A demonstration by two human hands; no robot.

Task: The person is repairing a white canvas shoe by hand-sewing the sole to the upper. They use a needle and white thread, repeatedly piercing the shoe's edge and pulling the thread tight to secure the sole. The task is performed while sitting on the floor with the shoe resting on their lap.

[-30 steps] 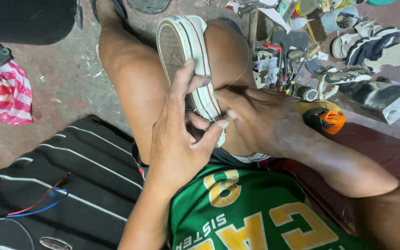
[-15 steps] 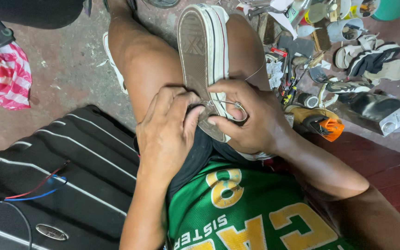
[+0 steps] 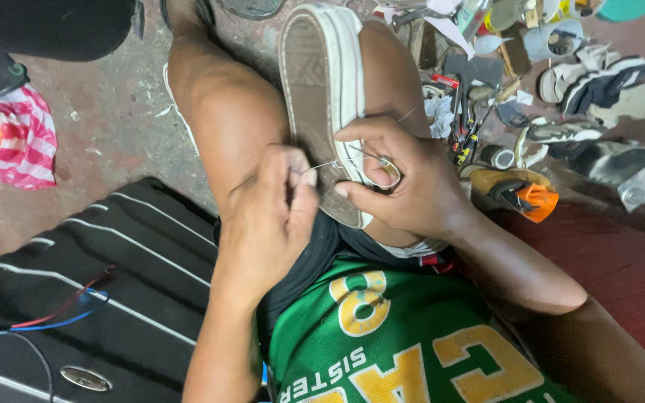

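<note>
Pink-and-white striped cloth [image 3: 20,142] far left on floor. Black striped bag [image 3: 98,298] beside my left thigh, red and blue wires across it. My left hand [image 3: 270,224] pinched shut on thin thread [image 3: 322,166], pulled taut. White sneaker [image 3: 326,97] wedged sole-up between my knees. My right hand [image 3: 404,190] clamps sneaker heel, fingers covering stitch spot. Orange-handled tool [image 3: 528,198], loose sandals [image 3: 599,82] on the right.

1. One white canvas sneaker [image 3: 322,97], sole up, wedged between two bare knees.
2. Two hands: left hand [image 3: 266,220] and right hand [image 3: 404,179].
3. One thread [image 3: 322,166] stretched between them.
4. One orange-and-black tool [image 3: 528,198].
5. One pink striped cloth [image 3: 20,138].
6. One black striped bag [image 3: 106,276].
</note>
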